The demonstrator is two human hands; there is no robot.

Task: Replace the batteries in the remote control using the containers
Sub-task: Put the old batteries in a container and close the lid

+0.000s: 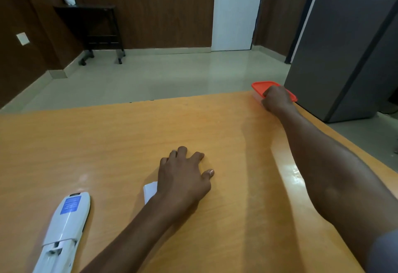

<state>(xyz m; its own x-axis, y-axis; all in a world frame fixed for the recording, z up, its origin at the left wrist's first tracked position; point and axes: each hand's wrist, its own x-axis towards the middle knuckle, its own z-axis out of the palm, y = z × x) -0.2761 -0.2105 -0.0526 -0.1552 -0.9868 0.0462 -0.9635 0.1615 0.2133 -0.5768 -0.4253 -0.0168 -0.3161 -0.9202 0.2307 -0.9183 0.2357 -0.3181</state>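
right hand (276, 98) gripping red-lidded container (263, 86) at table's (107, 143) far right corner. left hand (183, 178) flat, fingers spread, beside white cover (150, 191). remote (64, 229) face down near left, battery bay open.

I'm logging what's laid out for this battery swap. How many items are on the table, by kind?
Remote control, lying face down with its battery bay open: 1
White battery cover, partly under the left hand: 1
Container with a red lid, held by the right hand: 1
Total: 3
No loose batteries show.
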